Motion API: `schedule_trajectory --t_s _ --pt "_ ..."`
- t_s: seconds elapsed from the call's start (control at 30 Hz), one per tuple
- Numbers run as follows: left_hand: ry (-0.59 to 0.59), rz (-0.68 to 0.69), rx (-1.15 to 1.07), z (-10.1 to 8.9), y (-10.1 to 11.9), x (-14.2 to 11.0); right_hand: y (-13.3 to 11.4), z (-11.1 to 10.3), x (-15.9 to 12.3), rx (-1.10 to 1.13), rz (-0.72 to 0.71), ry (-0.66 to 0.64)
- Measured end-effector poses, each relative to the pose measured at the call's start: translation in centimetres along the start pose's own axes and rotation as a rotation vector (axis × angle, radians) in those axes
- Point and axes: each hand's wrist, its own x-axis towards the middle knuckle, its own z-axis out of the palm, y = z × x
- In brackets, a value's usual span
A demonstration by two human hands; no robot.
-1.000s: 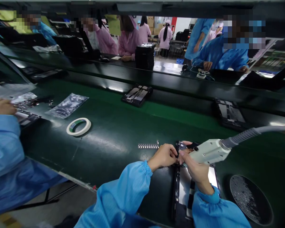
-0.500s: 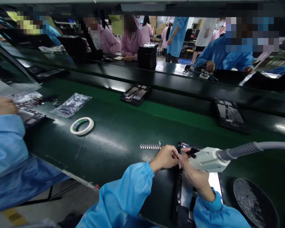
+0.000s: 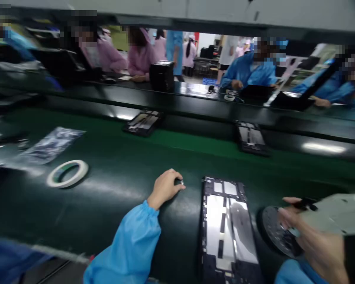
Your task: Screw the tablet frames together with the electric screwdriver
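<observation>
My left hand (image 3: 166, 185) is low over the green bench, thumb and forefinger closing around a row of small silvery metal parts (image 3: 182, 182); the palm hides most of the row. Between my hands lies an opened flat black device (image 3: 221, 228), its inside showing silvery panels and dark strips. At the right, my right hand (image 3: 310, 232) is wrapped around a pale, boxy electric screwdriver (image 3: 333, 215) with a black nose. That hand is beside a round black dish (image 3: 279, 232) of tiny shiny pieces, likely screws, partly covering its edge. Motion blurs the tool's tip.
A roll of white tape (image 3: 68, 173) and a clear plastic bag (image 3: 55, 145) of small parts lie at left. Two more opened devices (image 3: 143, 122) (image 3: 251, 137) rest along the far strip. Several people (image 3: 245, 71) sit opposite behind a raised ledge.
My hands have parted from the device's upper end. The left went to the row of metal parts; the right carried the screwdriver right toward the dish. The view has swung right.
</observation>
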Motion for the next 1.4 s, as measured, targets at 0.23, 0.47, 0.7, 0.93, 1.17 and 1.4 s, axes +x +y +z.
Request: schedule_trajectory --t_s 0.23,0.47,0.7,0.93,1.17,1.4 --pt "-0.149 0.014 -0.296 0.7 1.2 0.1 3.6 -0.9 0.9 0.217 -0.048 0.221" --pt "-0.151 -0.047 -0.367 1.2 1.5 -0.2 4.8 0.3 1.0 0.192 -0.066 0.147" --pt "-0.03 0.099 -0.141 1.5 1.4 -1.0 5.2 0.7 0.9 0.172 -0.027 0.088" --pt "0.201 0.315 -0.227 1.6 1.3 -1.4 5.2 1.1 1.0 0.133 -0.026 0.1" --pt "0.028 0.322 -0.133 3.8 3.6 -3.2 2.0 1.2 0.3 0.114 -0.047 0.176" --pt "0.004 0.307 -0.043 7.1 6.2 -4.7 -2.4 7.5 -2.4 0.254 -0.074 -0.25"
